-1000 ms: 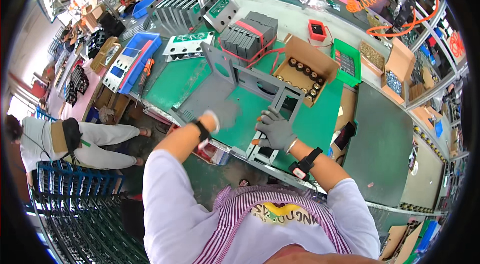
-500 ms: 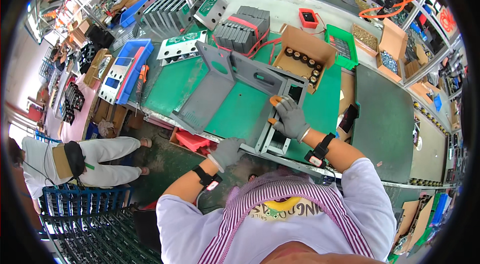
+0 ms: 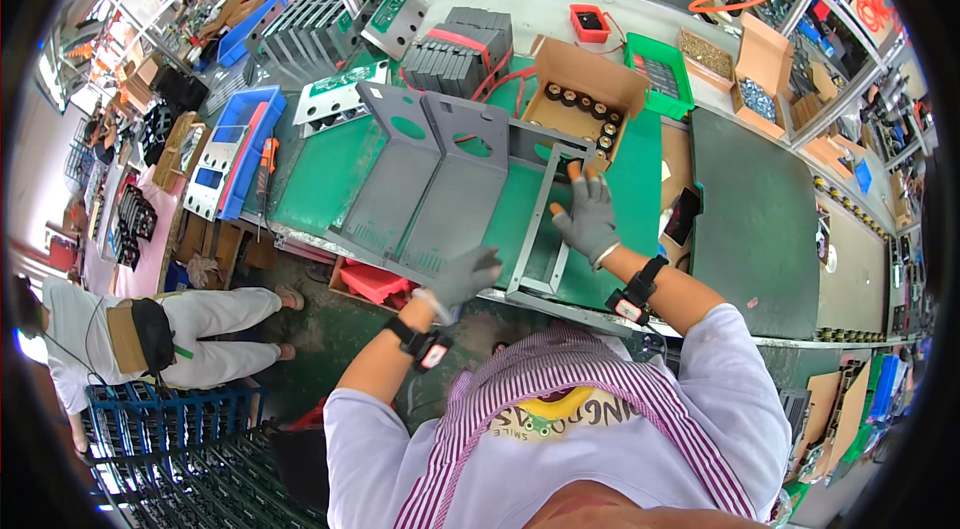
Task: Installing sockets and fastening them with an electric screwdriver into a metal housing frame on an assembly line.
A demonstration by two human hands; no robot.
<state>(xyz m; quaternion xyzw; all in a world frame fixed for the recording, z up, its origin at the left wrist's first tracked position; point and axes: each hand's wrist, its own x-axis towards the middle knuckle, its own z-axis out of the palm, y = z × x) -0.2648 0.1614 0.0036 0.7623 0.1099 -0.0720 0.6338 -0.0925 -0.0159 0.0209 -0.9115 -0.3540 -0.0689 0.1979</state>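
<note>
My right hand (image 3: 587,216), in a grey glove with orange fingertips, grips the right rail of a slim metal frame (image 3: 533,229) lying on the green bench mat (image 3: 330,174). My left hand (image 3: 466,275), also gloved, sits at the bench's front edge against the near corner of a grey folded metal panel (image 3: 462,191). Its fingers are curled, and I cannot see whether they grip the panel. A second grey panel (image 3: 395,179) lies beside it on the left. Both wrists wear black bands.
An open cardboard box (image 3: 585,89) of black round parts stands behind the frame. Further back are dark stacked blocks (image 3: 462,49), a green tray (image 3: 660,79) and a red bin (image 3: 590,24). A blue crate (image 3: 235,149) sits left. Another person (image 3: 150,334) stands below left.
My left hand rose from below the bench edge to the near corner of the grey panel. My right hand stayed on the frame, shifting slightly. The view tilted a little.
</note>
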